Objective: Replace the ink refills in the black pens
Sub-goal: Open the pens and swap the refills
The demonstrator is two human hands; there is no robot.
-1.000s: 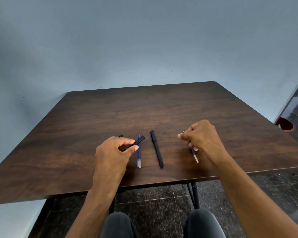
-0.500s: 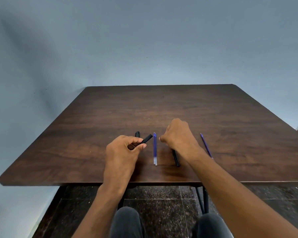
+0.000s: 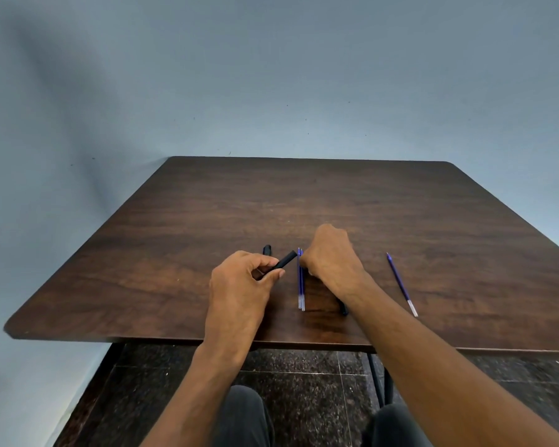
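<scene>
While you look down from the head camera, your left hand (image 3: 242,285) sits over the near middle of the dark wooden table (image 3: 400,214), fingers curled round a black pen barrel (image 3: 283,261). Its open end sticks out past your thumb and points up and to the right, tilted off the tabletop. Just behind that hand, the rounded tip of another black pen piece (image 3: 267,249) shows on the wood; the rest of it is hidden by your knuckles.

Your right hand (image 3: 331,256) is knuckles-up just to the right, fingers bent down toward the table. Its fingertips are hidden from you, so you cannot tell whether they pinch anything. They come down right at the far ends of two blue ink refills (image 3: 300,282), which lie side by side, touching, running toward you with their pale clear ends nearest the table edge. Under your right wrist, the near end of a black pen (image 3: 344,309) pokes out on the tabletop. Well to the right of that arm, a single blue refill (image 3: 401,283) lies alone, slanted, pale end toward you.

Below the table edge you see your dark trousers (image 3: 242,414) and a speckled dark floor (image 3: 304,375).
</scene>
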